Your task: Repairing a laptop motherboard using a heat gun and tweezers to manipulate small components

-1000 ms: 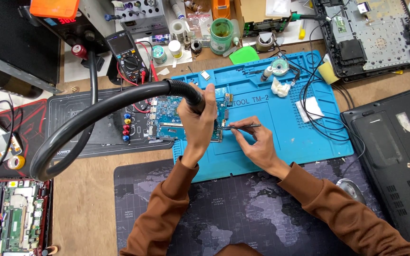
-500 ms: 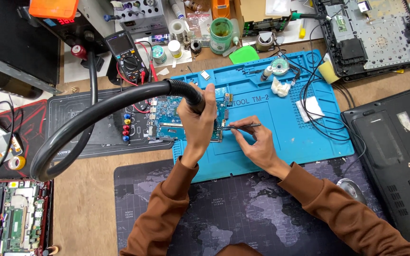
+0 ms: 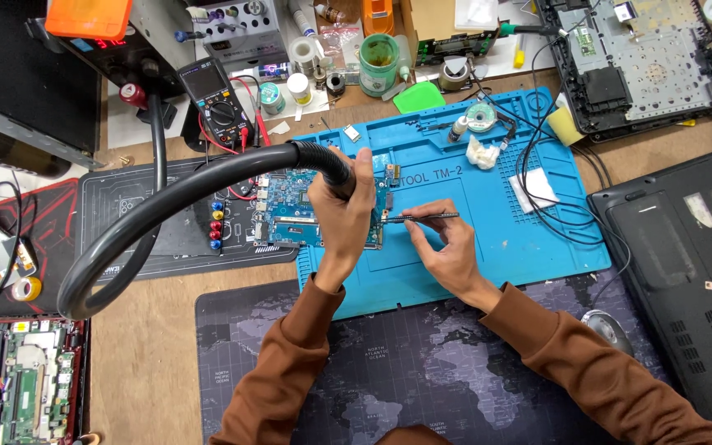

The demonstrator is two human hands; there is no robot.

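1. The left hand is closed around the end of a thick black hose. The fingers wrap all the way round it. The open end of the hose points down at the board, likely so the air hits just one spot.
2. The right hand pinches a thin pair of tweezers between thumb and fingers. The other fingers are curled in. The heel of this hand rests on the mat, which likely keeps the tip steady.
3. The tweezers lie almost flat. Their tip touches the right edge of the board, just beside the hose end. Both hands meet at the same little place.
4. The blue circuit board lies flat, partly on the left edge of the blue mat and partly on the dark mat beside it. The left hand hides its middle.
5. The hose bends in a big loop to the left and goes up to a machine with an orange top.
6. Behind the board stands a black meter with red wires. A green cup and small jars sit further back, within reach.
7. On the blue mat lie a white wad, a white pad and thin black wires.
8. An open laptop base sits at the far right. A black laptop lies upside down on the near right. Another open board lies near left.
9. A dark desk mat with a map is under the arms.
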